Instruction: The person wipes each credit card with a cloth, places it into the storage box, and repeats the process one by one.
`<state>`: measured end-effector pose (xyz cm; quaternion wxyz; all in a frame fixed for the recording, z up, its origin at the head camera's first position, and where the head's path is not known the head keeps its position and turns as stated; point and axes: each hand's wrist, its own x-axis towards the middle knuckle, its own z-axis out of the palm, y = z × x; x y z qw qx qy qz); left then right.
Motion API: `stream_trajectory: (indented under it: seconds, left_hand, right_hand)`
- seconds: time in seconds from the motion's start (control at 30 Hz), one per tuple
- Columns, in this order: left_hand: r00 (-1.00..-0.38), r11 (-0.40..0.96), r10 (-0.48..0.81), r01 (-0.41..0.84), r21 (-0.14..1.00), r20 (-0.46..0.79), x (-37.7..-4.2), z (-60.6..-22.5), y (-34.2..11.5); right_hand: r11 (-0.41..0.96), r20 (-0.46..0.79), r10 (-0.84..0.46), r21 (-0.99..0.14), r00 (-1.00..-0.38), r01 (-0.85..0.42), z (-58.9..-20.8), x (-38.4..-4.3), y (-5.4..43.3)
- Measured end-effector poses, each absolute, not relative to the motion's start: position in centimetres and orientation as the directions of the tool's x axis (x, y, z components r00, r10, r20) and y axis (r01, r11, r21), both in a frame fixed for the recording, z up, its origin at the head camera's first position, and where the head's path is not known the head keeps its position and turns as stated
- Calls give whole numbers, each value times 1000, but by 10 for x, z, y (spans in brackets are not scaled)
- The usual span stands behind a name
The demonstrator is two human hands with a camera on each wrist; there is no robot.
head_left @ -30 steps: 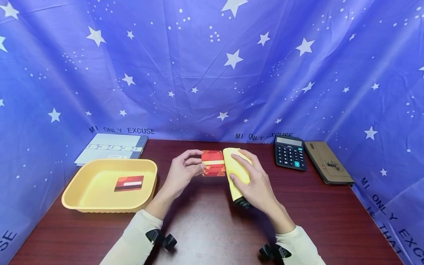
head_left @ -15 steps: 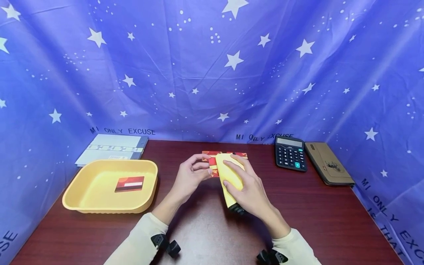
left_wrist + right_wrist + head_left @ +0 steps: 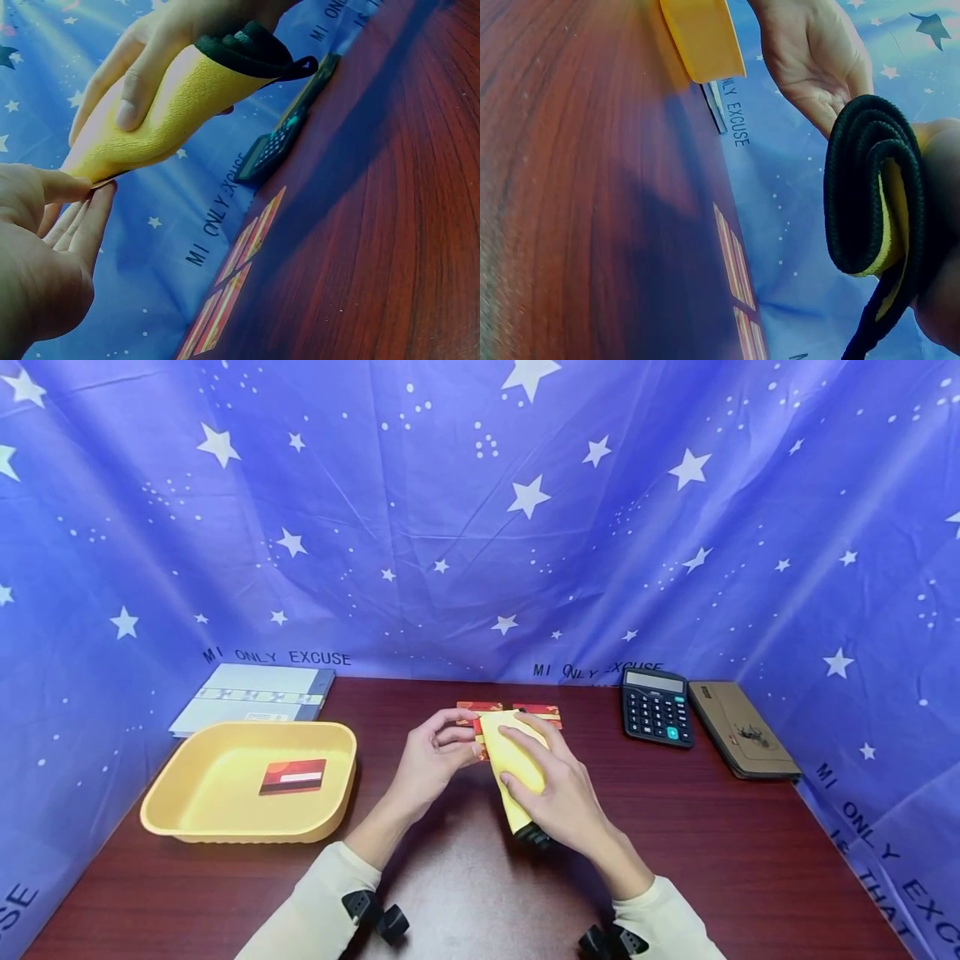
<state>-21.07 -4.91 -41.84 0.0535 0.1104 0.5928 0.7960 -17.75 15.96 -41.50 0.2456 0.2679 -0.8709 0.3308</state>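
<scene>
The cloth (image 3: 517, 760) is yellow with black edging; the cards (image 3: 538, 711) on the reddish-brown, wood-grained tabletop (image 3: 750, 860) are red with yellow bands; the backdrop (image 3: 420, 510) is blue with white stars.

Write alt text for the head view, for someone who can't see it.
The right hand holds a folded yellow cloth against a red card that the left hand pinches, above a reddish-brown table. At left, a yellow tray holds another card; at right lies a calculator.

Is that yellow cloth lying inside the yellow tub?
No, the right hand holds the yellow cloth over the table, while a red card lies in the tub.
</scene>
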Motion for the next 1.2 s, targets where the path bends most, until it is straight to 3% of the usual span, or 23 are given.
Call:
stream_trajectory:
  seconds: [0.4, 1.2]
  left_hand:
    - [-968, -197, 205, 102, 975, 143, -212, -410, -59]
    - [-988, -181, 90, 110, 977, 128, -214, -405, -64]
  right_hand:
    - [648, 604, -220, -496, -766, -578, -405, -185, 178]
    - [655, 597, -133, -546, -791, -523, -398, -191, 197]
